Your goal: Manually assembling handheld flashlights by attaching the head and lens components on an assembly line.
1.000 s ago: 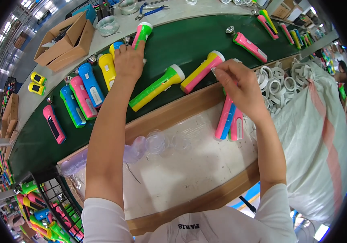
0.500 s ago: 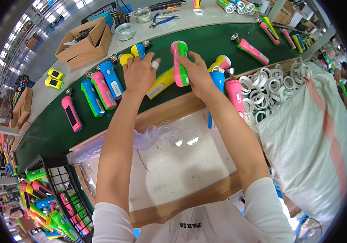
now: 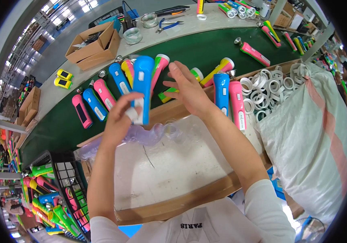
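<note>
Now my left hand [image 3: 117, 122] holds a blue flashlight [image 3: 142, 83] over the green belt [image 3: 197, 49] — my right hand [image 3: 192, 96], spread wide, has let go of the pink-and-green flashlight [image 3: 159, 67].

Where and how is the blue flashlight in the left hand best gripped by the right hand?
Probably around the blue flashlight below its wider head, coming from the right: the left hand holds the lower part, leaving the upper barrel uncovered, and the open right hand is on that side.

Floor [image 3: 58, 46]: grey, at upper left
Light [image 3: 86, 8]: bright white patches (lamps or windows, cannot tell)
Desk [image 3: 206, 48]: green top, pale border
Post [image 3: 321, 42]: pale grey
</note>
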`<action>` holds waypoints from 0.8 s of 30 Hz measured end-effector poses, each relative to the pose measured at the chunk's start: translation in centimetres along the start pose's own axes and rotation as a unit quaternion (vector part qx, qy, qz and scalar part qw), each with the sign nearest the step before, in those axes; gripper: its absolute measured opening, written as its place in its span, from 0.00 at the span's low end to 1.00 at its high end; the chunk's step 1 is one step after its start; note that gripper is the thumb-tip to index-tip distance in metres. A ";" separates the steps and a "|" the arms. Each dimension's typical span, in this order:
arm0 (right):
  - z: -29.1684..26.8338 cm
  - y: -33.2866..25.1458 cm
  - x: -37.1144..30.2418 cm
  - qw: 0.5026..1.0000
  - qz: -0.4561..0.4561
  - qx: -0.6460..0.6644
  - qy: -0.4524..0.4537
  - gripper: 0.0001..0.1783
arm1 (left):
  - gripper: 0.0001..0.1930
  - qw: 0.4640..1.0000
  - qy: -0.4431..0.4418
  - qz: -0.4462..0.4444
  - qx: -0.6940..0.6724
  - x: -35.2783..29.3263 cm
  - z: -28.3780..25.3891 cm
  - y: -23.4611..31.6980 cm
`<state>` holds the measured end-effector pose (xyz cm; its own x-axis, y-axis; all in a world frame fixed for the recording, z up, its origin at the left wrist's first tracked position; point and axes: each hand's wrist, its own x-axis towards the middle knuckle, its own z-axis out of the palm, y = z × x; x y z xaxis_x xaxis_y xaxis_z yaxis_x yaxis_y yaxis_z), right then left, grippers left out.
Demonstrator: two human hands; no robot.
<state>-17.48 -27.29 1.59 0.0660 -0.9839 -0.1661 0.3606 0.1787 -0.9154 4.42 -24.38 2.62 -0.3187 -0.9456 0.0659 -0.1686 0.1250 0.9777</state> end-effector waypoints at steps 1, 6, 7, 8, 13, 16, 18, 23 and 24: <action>1.0 -0.2 0.0 0.999 0.013 0.043 0.004 0.43 | 0.17 0.999 -0.026 -0.007 -0.030 -2.5 0.2 -0.5; 2.9 0.7 -2.1 0.991 -0.001 0.105 -0.085 0.24 | 0.44 0.965 -0.119 -0.102 -0.209 -10.4 3.7 -1.9; 3.3 0.8 -3.5 0.995 -0.022 0.063 -0.079 0.22 | 0.46 0.963 -0.093 -0.117 -0.223 -10.7 4.9 -1.6; 3.7 0.7 -5.1 0.995 -0.059 0.033 -0.080 0.19 | 0.47 0.961 -0.066 -0.132 -0.236 -10.9 6.1 -1.3; 2.9 2.3 -11.5 0.935 -0.190 -0.224 -0.201 0.13 | 0.42 0.982 -0.009 -0.011 -0.187 -11.8 8.4 -2.5; 1.7 2.3 -13.8 0.867 -0.344 -0.304 -0.196 0.13 | 0.38 0.982 0.008 -0.004 -0.188 -13.0 8.5 -2.2; 1.3 1.9 -15.1 0.792 -0.413 -0.401 -0.204 0.16 | 0.36 0.987 0.031 0.042 -0.153 -13.8 8.6 -2.2; -0.3 2.1 -18.8 0.743 -0.407 -0.493 -0.201 0.27 | 0.36 0.970 0.014 0.047 -0.239 -15.3 10.8 -2.0; -0.8 2.4 -19.3 0.739 -0.405 -0.496 -0.209 0.31 | 0.35 0.960 0.007 0.066 -0.274 -15.5 11.1 -2.4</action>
<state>-18.61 -7.92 2.31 0.5594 -0.6449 0.5206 -0.4066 -0.7609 -0.5056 -0.59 -6.68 -2.92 -0.2902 -0.9370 0.1943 0.3885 0.0702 0.9188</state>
